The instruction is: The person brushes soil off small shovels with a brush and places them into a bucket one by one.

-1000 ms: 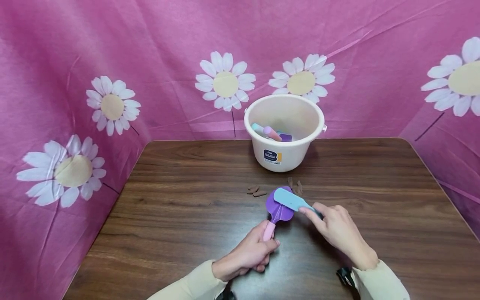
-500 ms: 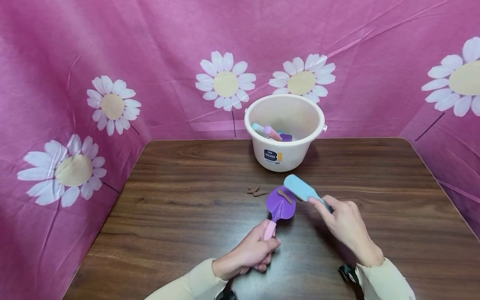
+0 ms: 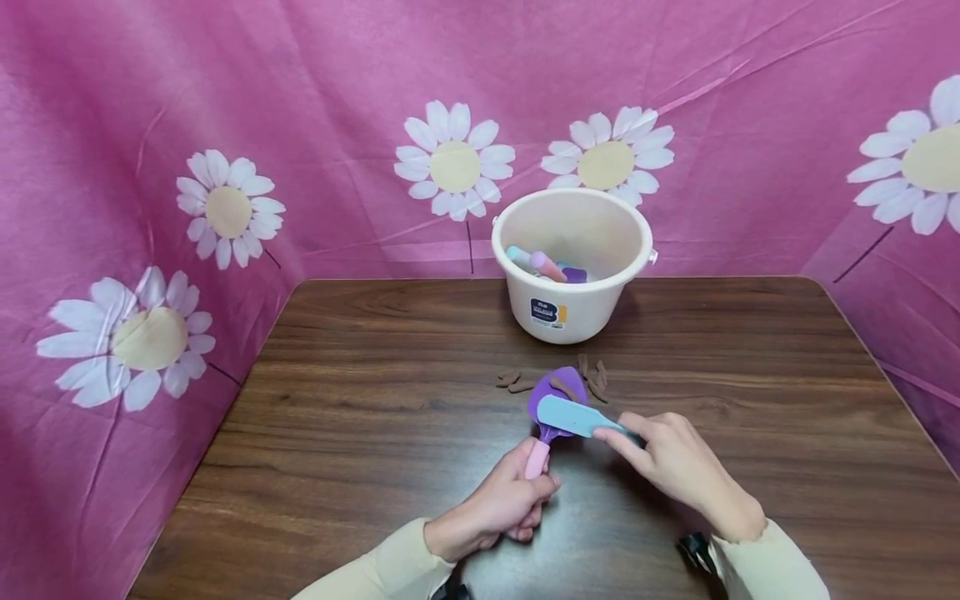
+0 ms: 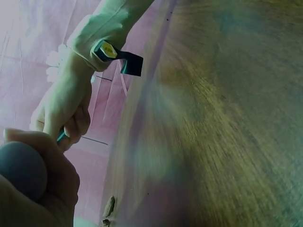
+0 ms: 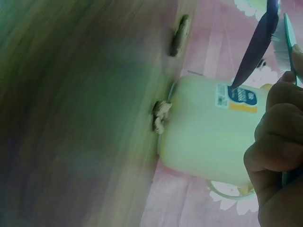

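Observation:
My left hand grips the pink handle of a small purple trowel in the head view. A brown strip lies on its blade. With fingers and thumb, my right hand pinches a light blue brush, which is over the near part of the blade. White bristles show on the brush in the right wrist view, close to the trowel's edge-on blade; contact is unclear. Several brown pieces lie right of the trowel, and more brown pieces lie left of it.
Behind the brown pieces, a white bucket stands at the back of the wooden table. Inside are tools with pastel handles. A pink cloth printed with daisies hangs around the table.
The brush swung up and right past the blade, then back down and left over it. The trowel has tilted somewhat, and the brown strip stays on it. My left hand barely moved.

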`<state>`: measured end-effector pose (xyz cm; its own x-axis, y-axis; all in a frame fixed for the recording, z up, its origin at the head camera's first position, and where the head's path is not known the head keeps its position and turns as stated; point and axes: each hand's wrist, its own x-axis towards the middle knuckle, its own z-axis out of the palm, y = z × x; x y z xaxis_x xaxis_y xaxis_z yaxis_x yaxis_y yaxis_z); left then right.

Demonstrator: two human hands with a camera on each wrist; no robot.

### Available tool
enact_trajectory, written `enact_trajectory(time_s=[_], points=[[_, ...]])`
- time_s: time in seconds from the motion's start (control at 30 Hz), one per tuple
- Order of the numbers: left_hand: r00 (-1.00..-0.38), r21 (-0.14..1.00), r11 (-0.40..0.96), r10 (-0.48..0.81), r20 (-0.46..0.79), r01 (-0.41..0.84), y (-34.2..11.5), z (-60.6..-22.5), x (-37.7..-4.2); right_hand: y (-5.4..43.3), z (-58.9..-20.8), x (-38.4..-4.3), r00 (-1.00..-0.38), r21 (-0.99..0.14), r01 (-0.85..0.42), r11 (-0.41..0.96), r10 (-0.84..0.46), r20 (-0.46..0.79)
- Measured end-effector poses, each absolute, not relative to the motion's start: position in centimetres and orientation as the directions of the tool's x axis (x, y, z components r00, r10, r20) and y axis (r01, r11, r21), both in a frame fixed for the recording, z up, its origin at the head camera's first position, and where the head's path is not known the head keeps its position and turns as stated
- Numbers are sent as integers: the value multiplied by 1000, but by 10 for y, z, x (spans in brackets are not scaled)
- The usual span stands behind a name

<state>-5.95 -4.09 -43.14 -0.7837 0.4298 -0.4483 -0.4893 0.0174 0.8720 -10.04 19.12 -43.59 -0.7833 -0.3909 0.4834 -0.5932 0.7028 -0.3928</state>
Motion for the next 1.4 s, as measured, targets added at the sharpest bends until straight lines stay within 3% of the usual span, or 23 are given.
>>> enact_trajectory(time_s=[0.5,0.73,0.9,1.1,1.4], points=[[-767,874,23,468,-439,-486,-41,-435,-55,211,-442,-122,-865,-400,-417,816,-221,451],[-786,885,38,443,-431,-463,-42,-433,-54,210,-435,-124,-849,-409,-403,819,-168,501],[-800,892,53,420,-429,-450,-42,-434,-55,201,-426,-117,-864,-445,-456,771,-263,430],[-812,897,81,396,-429,-435,-43,-435,-55,191,-423,-108,-831,-441,-555,706,-441,339],[-809,907,87,423,-408,-411,-44,-434,-52,200,-425,-117,-923,-501,-384,775,-304,237]])
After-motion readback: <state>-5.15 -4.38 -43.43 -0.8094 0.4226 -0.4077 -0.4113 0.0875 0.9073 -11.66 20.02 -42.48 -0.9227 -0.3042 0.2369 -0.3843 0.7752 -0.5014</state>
